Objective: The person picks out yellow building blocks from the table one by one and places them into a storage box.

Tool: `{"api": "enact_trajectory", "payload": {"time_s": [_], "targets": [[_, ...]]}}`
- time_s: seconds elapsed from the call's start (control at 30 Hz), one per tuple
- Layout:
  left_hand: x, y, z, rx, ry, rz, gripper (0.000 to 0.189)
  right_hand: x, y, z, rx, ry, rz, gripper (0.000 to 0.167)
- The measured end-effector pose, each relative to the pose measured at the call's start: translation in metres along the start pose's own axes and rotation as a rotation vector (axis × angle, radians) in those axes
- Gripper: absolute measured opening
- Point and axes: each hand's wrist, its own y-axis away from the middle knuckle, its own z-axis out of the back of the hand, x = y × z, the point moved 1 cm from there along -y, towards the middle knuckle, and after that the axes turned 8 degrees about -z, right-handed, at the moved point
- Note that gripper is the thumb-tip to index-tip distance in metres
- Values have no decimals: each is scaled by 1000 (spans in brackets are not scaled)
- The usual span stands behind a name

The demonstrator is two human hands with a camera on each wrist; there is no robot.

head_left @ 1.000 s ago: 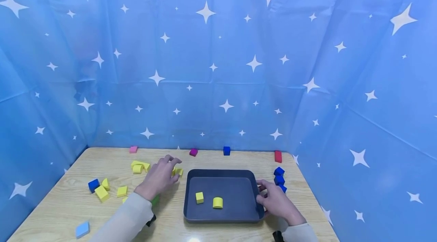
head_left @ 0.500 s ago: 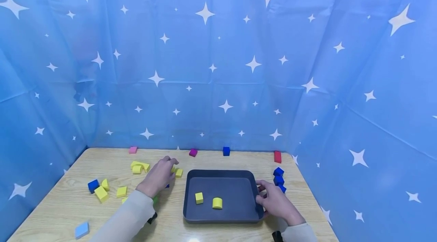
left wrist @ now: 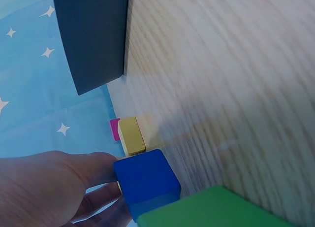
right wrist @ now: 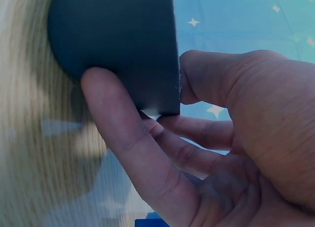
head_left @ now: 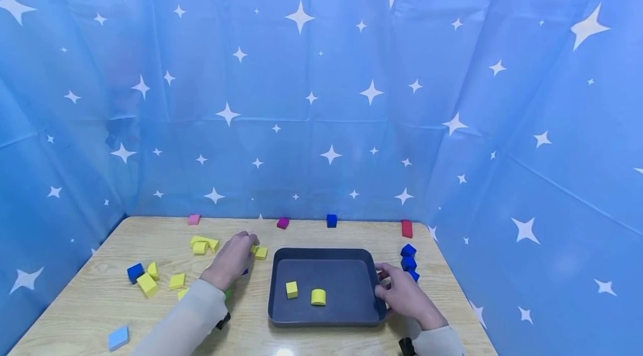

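Observation:
My left hand (head_left: 232, 260) reaches down among toy blocks left of the dark tray (head_left: 329, 322). Its thumb and curled fingers are around a yellow block (head_left: 253, 249), mostly hidden behind the hand. Another yellow block (head_left: 261, 253) lies just beside it. In the left wrist view a blue block (left wrist: 147, 182) and a green block (left wrist: 211, 212) stand in front of the fingers. My right hand (head_left: 406, 293) grips the tray's right side, thumb at the rim and fingers along the outer wall (right wrist: 118, 45). Inside the tray sit a yellow cube (head_left: 292, 289) and a yellow rounded block (head_left: 318, 297).
Several yellow blocks (head_left: 147, 285) and a blue block (head_left: 135, 273) lie at the left, with a light blue block (head_left: 118, 338) nearer the front. Blue blocks (head_left: 408, 262) line up beyond the right hand. Pink (head_left: 193, 220), magenta (head_left: 283, 223), blue (head_left: 331, 221) and red blocks (head_left: 407, 229) lie along the back edge.
My left hand has lowered slightly and drawn its outstretched fingers in around the yellow block. My right hand keeps its hold on the tray, which has not moved.

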Motion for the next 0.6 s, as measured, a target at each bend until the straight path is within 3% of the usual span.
{"api": "enact_trajectory", "payload": {"time_s": [0.6], "targets": [[2, 3, 5, 4, 25, 2, 27, 4, 3, 0, -2, 16, -2, 59]]}}
